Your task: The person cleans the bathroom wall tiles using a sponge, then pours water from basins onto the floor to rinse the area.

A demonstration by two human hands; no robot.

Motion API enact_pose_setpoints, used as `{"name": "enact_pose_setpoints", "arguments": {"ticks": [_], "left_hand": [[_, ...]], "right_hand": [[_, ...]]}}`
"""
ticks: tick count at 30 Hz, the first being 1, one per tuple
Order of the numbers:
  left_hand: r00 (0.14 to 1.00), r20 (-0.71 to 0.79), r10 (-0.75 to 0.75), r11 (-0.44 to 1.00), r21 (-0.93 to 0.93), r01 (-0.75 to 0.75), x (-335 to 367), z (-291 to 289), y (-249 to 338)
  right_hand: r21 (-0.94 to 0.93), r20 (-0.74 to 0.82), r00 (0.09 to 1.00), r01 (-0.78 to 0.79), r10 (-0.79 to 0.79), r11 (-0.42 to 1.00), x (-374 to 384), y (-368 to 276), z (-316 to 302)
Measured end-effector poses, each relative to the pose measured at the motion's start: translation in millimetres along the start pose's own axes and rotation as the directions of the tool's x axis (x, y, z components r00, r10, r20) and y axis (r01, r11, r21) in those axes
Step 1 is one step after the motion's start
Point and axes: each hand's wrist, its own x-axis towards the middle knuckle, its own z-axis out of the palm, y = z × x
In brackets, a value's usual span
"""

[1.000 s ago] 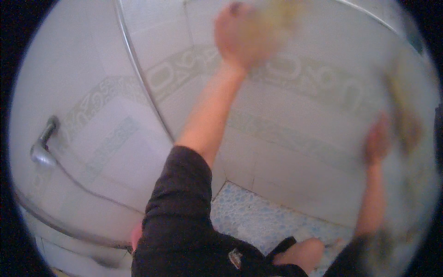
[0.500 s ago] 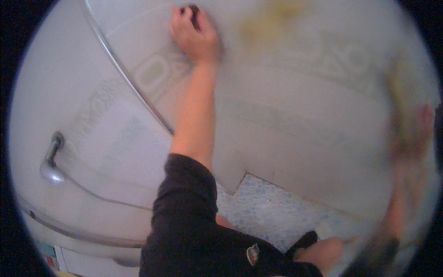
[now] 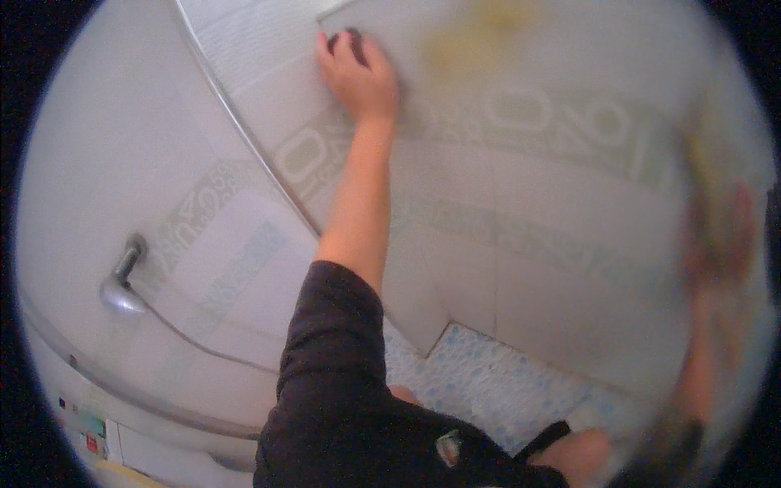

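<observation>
My left hand presses against the tiled wall near the top of the view, arm stretched out. Its fingers curl round a small, dark, rounded thing. Most of that thing is hidden under the fingers, so its kind does not show. At the right edge a hazy, smeared shape of my right hand and forearm appears, with a dark sleeve below. Beside it runs a blurred yellowish streak; whether the hand holds it cannot be made out.
A thin metal rail or hose slants along the wall corner. Left of it is a chrome wall fitting. Below lies a blue pebble-patterned floor, with a bare foot or leg. A yellow blur hangs at the top.
The view has shifted, so wall, rail and fitting sit further right and lower. My left hand, still on the dark thing, appears slightly lower and further right. The hazy right-hand shape looks unchanged.
</observation>
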Motion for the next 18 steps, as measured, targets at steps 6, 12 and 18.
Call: {"name": "enact_pose_setpoints", "arguments": {"ticks": [6, 12, 18], "left_hand": [[0.995, 0.098, 0.02, 0.996, -0.087, -0.012, -69.7, -12.6, 42.3], [0.784, 0.573, 0.239, 0.969, -0.094, -0.226, -17.2, -77.7, 18.1], [0.576, 0.752, 0.32, 0.682, 0.239, -0.691, 155.1, -71.6, 5.1]], "right_hand": [[0.008, -0.069, 0.998, 0.012, -0.011, 1.0, -4.6, 5.7, 3.7], [0.067, -0.116, 0.993, -0.001, 0.008, 0.998, -13.4, 6.1, 9.4], [0.201, -0.064, 0.996, -0.05, 0.064, 0.978, -32.6, 17.9, 20.3]]}}
